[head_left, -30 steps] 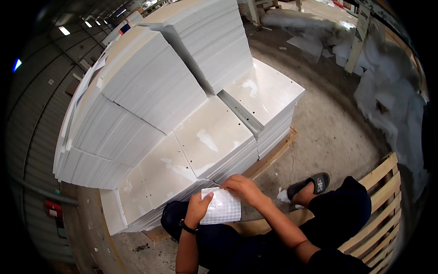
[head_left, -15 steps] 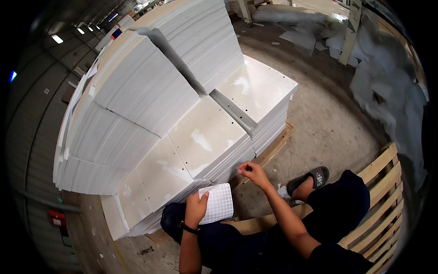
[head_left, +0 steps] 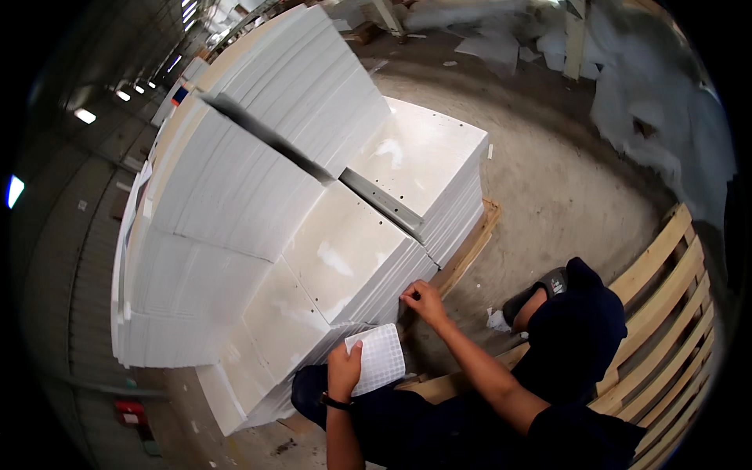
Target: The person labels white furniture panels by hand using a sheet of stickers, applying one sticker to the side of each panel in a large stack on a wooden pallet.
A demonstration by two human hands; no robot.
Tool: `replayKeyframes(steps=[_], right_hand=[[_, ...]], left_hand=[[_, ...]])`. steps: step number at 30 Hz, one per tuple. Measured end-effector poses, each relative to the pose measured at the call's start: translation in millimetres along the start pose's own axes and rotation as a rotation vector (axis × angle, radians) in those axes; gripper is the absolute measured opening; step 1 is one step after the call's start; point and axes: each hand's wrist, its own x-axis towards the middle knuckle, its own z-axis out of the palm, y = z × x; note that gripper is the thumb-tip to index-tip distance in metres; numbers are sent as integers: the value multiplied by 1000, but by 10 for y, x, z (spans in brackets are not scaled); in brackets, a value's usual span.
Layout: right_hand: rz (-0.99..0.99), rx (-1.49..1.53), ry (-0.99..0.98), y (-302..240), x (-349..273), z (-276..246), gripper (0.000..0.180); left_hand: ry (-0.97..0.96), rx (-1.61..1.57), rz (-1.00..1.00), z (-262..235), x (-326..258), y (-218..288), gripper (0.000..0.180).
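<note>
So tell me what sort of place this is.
Most likely a warehouse or factory floor: tall stacks of white panels sit on a wooden pallet over bare concrete floor, with strip lights overhead and loose white wrapping heaped at the far side.

Dusty concrete floor (head_left: pixel 548 180) – wooden pallet (head_left: pixel 674 329) – ceiling lights (head_left: pixel 84 116) at left

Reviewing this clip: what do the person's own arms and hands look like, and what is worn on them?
Both forearms are bare, with no gloves on the left hand or the right hand. A dark band, perhaps a watch, circles the left wrist. A dark navy short sleeve covers the right upper arm. No rings or markings can be made out.
</note>
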Motion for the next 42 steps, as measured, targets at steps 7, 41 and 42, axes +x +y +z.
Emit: replayKeyframes(steps=[7, 41, 42], right_hand=[[32, 61, 305, 85, -4, -39, 14], [44, -195, 363, 13, -83, -94, 16], [-26, -145, 278, -2, -88, -53, 17]], left_hand=[[-31, 38, -70, -11, 10, 151, 28], [-58, 163, 7, 16, 27, 86, 29], [-59, 162, 9, 5, 32, 69, 29]])
